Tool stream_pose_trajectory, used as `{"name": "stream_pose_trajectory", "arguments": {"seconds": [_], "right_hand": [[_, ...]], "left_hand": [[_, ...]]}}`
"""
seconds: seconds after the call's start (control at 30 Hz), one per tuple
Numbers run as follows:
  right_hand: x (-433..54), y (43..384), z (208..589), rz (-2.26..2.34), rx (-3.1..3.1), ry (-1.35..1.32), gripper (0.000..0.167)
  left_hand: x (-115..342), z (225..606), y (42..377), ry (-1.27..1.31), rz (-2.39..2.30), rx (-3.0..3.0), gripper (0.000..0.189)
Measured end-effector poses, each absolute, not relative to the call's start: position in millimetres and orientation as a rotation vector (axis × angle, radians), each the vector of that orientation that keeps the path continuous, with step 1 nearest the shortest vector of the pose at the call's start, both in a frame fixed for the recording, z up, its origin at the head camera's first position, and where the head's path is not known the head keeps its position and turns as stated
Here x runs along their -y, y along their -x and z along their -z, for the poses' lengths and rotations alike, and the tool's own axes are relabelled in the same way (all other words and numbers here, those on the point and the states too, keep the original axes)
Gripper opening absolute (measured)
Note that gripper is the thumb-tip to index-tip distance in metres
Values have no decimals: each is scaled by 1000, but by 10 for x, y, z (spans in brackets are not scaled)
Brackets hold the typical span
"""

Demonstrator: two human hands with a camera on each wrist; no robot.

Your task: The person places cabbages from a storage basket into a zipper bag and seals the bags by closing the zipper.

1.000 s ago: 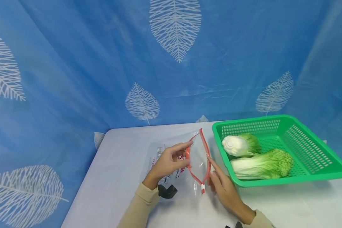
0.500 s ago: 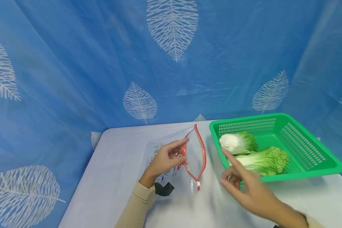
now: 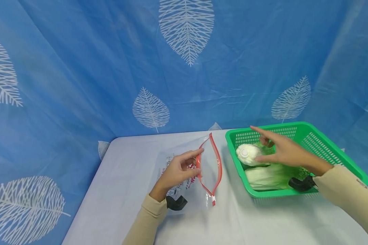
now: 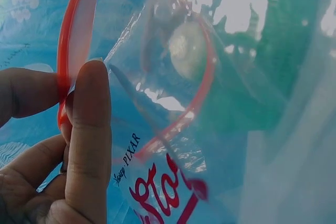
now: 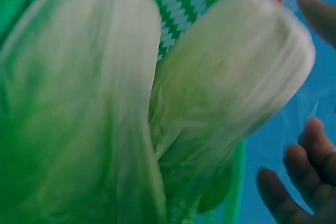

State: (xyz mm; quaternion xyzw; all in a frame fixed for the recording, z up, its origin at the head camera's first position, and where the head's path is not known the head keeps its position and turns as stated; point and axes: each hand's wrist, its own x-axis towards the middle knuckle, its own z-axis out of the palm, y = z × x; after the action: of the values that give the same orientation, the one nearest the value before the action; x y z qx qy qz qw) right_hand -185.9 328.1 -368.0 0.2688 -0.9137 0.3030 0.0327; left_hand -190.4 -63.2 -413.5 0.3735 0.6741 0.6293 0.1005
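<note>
My left hand pinches the red edge of a clear zip bag between thumb and fingers. The bag's mouth gapes, its red zip strips bowed apart, with a white slider at the near end. In the left wrist view the thumb presses the red strip against a finger. My right hand hovers over the green basket, thumb and fingers spread around the smaller napa cabbage. The right wrist view shows a gap between those fingers and the cabbage. A larger napa cabbage lies nearer me, partly covered by the right hand.
The green plastic basket stands at the right of the white-covered table, its rim raised around both cabbages. A blue curtain with white leaf prints hangs behind the table and along its left side.
My right hand has let go of the bag's right edge and moved right and up to above the basket. The left hand keeps its pinch on the bag, which stays gaping.
</note>
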Motion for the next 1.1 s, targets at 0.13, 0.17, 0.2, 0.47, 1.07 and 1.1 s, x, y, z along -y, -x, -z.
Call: {"name": "stream_pose_trajectory", "arguments": {"seconds": [0.13, 0.17, 0.2, 0.47, 1.07, 1.1], "right_hand": [[-3310, 2022, 3825, -1001, 2938, -869, 99], [-3307, 2042, 3859, -1034, 2950, -887, 98], [-3302, 2059, 3893, -1061, 2958, -901, 97], [-3229, 2126, 4072, -1333, 2940, -865, 93], [-3179, 2156, 4171, -1165, 2814, -822, 84], [-3165, 2146, 4160, -1148, 2803, -818, 83]], "left_hand": [[634, 4134, 1908, -1088, -1830, -2037, 63], [633, 4137, 1911, -1087, -1829, -2037, 63], [633, 4137, 1911, -1080, -1828, -2038, 64], [640, 4157, 1930, -1066, -1840, -2018, 64], [645, 4161, 1928, -1048, -1836, -2029, 64], [645, 4161, 1924, -1043, -1835, -2031, 64]]}}
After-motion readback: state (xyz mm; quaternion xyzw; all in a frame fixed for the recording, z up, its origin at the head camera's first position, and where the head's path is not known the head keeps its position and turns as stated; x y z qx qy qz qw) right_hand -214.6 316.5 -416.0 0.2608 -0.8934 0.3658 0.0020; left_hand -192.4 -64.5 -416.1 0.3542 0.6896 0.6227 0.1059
